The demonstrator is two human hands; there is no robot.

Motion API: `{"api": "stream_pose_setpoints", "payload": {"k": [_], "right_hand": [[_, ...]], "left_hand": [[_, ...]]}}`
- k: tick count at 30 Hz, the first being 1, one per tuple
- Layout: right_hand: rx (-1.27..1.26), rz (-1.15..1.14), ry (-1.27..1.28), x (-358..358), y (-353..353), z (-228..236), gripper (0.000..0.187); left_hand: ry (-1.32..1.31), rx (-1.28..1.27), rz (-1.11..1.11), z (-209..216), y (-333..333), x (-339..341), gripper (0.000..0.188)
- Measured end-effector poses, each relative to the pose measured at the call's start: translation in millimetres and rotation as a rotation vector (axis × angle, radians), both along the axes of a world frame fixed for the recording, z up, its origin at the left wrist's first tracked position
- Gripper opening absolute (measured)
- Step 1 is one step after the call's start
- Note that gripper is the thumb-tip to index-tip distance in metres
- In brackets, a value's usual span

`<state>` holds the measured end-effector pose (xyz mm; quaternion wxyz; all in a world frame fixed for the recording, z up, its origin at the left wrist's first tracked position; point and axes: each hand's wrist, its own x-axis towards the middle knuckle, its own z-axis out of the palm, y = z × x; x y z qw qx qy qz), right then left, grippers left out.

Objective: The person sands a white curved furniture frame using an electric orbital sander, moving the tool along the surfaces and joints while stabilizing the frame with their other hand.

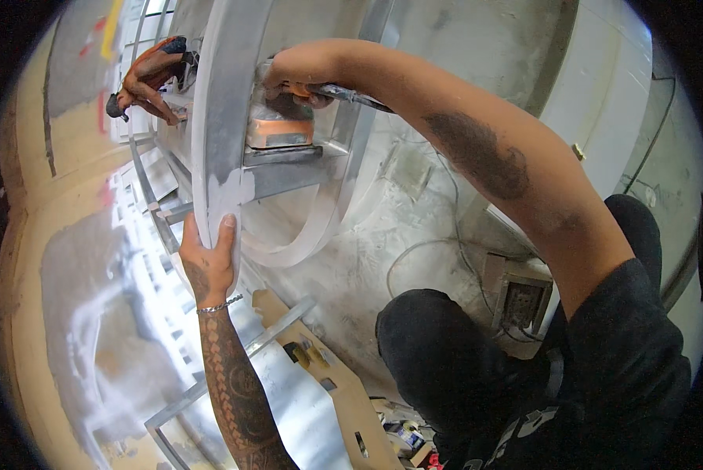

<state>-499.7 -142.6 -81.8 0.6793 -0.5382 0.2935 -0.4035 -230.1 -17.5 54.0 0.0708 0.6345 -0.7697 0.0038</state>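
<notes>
Black shirt sleeve (629,337) and bent knees in dark trousers (426,329) come first, nearest the head camera, at the lower right. From the sleeve, a tattooed arm reaches up and across to the right hand (281,74), which is wrapped over the top of an orange-and-grey sander (282,131). The sander sits at the upper middle, its flat base on or just above the crossbar (292,177) of a grey frame, close beside the upright post (227,86). Left hand (209,266) grips the lower end of that post, thumb on one side and fingers on the other.

Work looks partway through: pale, smooth-looking patches meet darker grey on the crossbar and around the joint, so some surface appears worked and some likely remains. How much is left cannot be told.

For moving, the post's edge hems the sander in on the left, and a curved hoop (320,227) hangs below the crossbar. The widest room seems to be over the dusty floor (367,274), between hoop and knees, though a thin cable (455,227) crosses it. A co-worker (151,74) crouches beyond the post, well apart.
</notes>
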Motion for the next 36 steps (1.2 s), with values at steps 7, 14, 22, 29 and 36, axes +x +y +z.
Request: {"api": "stream_pose_setpoints", "payload": {"k": [7, 14, 22, 29, 36], "right_hand": [[0.054, -0.008, -0.022, -3, 4, 3, 0.018], [0.038, -0.068, -0.122, 8, -1, -10, 0.019], [0.077, 0.036, -0.194, 12, -6, -57, 0.017], [0.126, 0.030, -0.261, 24, -20, -51, 0.017], [0.020, 0.050, -0.269, 9, -18, -10, 0.032]], "left_hand": [[0.015, 0.018, 0.009, 0, 0, -1, 0.043], [-0.030, 0.018, -0.006, -2, 0, 3, 0.044], [-0.014, 0.028, 0.027, 2, -1, 15, 0.046], [0.052, 0.061, 0.059, 4, 0, 13, 0.053], [0.013, 0.015, 0.014, -2, -6, 21, 0.049]]}}
